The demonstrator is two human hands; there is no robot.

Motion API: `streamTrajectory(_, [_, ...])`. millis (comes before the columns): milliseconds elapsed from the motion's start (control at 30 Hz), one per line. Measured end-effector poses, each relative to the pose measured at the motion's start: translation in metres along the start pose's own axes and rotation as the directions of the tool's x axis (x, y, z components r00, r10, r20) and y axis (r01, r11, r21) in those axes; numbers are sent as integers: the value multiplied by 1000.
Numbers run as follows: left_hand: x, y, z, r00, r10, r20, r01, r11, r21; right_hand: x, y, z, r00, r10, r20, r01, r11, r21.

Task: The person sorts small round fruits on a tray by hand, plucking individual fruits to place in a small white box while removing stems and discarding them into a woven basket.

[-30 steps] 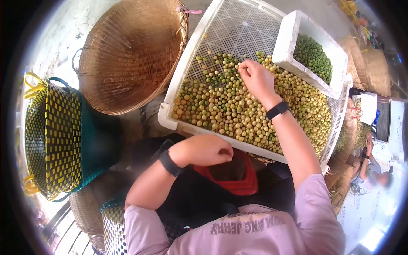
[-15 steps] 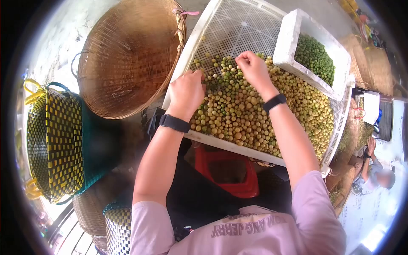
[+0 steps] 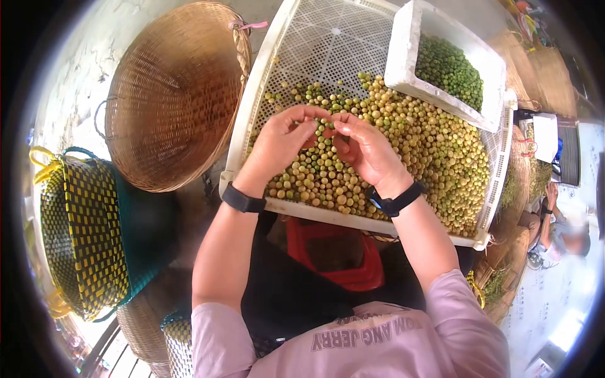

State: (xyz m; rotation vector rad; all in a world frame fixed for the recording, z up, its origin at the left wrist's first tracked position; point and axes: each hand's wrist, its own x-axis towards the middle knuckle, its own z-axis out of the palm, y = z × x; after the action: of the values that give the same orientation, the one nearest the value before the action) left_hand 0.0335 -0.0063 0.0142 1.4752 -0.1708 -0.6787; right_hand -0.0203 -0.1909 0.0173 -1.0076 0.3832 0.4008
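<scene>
Over the white perforated tray (image 3: 328,47), my left hand (image 3: 287,140) and my right hand (image 3: 368,154) come together, fingertips nearly touching. The left fingers are bent, with the thumb close beside the index finger. The right fingers curl inward, part of the palm showing. Whatever small thing sits between the fingertips is too small to make out. Round yellowish-green fruits (image 3: 435,148) spread thickly beneath and to the right of the hands, with looser ones toward the tray's far left. A white foam box (image 3: 398,72) of small green fruits (image 3: 449,72) rests at the tray's upper right.
Left of the tray stands a large wicker basket (image 3: 170,101). A yellow-and-black woven basket (image 3: 94,233) is farther left. Below the tray's near edge is a red plastic stool (image 3: 362,274). Another person (image 3: 549,239) sits at far right, near brown baskets.
Both hands have moved toward each other from apart over the fruits, the right one leftward and nearer to me. The whole view has shifted slightly, so the tray and foam box appear farther left.
</scene>
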Motion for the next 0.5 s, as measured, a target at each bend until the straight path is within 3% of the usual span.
streamTrajectory(133, [-3,3,12,998,56,14,-56,998,-1,-7,1,5,997,-74,-28,74,997,-21])
streamTrajectory(200, [-4,2,17,991,121,-56,-121,993,3,-12,1,7,994,-78,-78,74,996,-43])
streamTrajectory(267, [-5,3,20,986,158,-62,-159,987,-16,-14,4,6,986,-149,-68,136,976,-169])
streamTrajectory(367, [-10,7,23,970,234,-63,-211,945,250,-17,6,12,978,-190,-82,168,962,-216])
streamTrajectory(467, [-8,1,25,945,320,-74,-271,887,374,-20,5,15,974,-210,-81,186,953,-238])
streamTrajectory(500, [-6,-4,25,944,322,-74,-273,886,375,-19,5,14,976,-205,-72,194,971,-143])
